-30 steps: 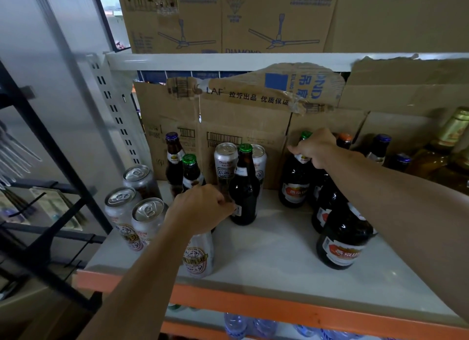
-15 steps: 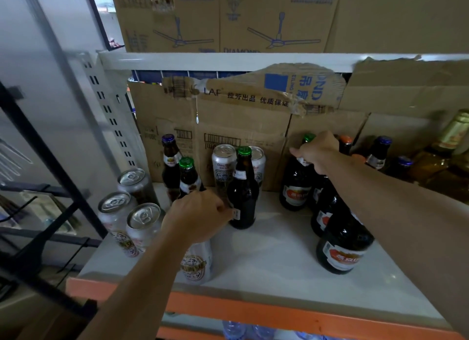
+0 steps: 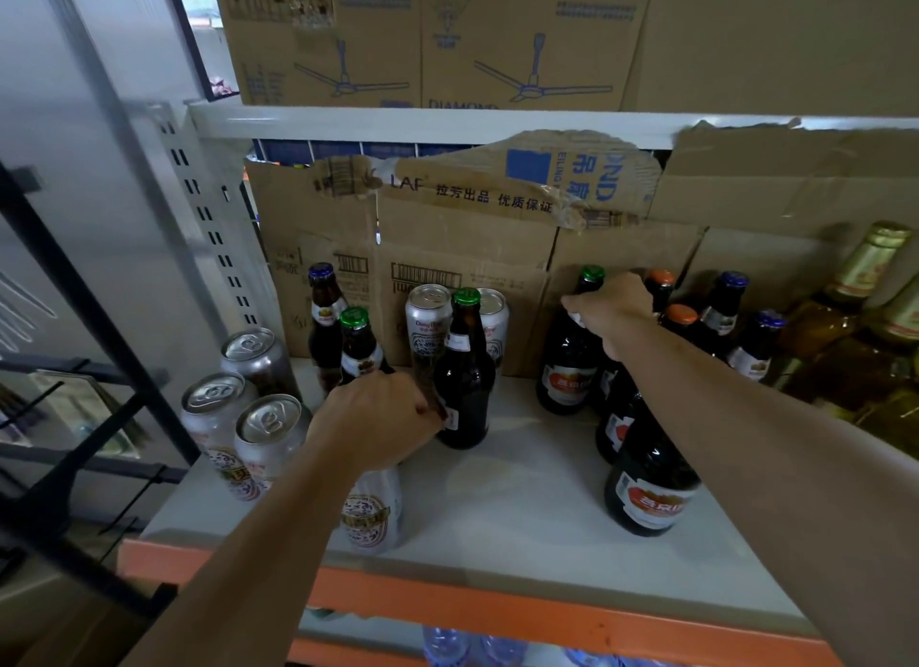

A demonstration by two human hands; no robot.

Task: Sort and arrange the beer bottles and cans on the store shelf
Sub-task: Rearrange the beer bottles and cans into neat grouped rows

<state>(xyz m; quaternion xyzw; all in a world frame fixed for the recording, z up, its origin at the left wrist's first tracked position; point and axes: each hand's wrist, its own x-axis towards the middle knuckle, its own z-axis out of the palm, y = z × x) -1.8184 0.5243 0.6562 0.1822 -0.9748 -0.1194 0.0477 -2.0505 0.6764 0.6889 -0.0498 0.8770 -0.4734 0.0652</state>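
Note:
On the white shelf (image 3: 522, 507) my left hand (image 3: 370, 420) grips the top of a white beer can (image 3: 373, 510) near the front edge. My right hand (image 3: 611, 308) is wrapped around the neck of a dark green-capped bottle (image 3: 569, 363) at the back. A second green-capped dark bottle (image 3: 465, 368) stands in the middle, with two white cans (image 3: 428, 325) behind it. Three silver cans (image 3: 233, 417) cluster at the left, and two small bottles (image 3: 355, 345) stand behind my left hand. Several dark bottles (image 3: 649, 477) line up under my right forearm.
Worn cardboard boxes (image 3: 447, 238) form the back wall of the shelf. Amber gold-foiled bottles (image 3: 865, 318) crowd the far right. An orange beam (image 3: 497, 612) edges the shelf front, with water bottles (image 3: 447, 644) below. A black rack (image 3: 84, 348) stands at the left. Fan boxes (image 3: 422, 39) sit above.
The view has shifted slightly, so everything sits a little lower and to the left. Both hands keep their holds; the bottle and can have barely moved.

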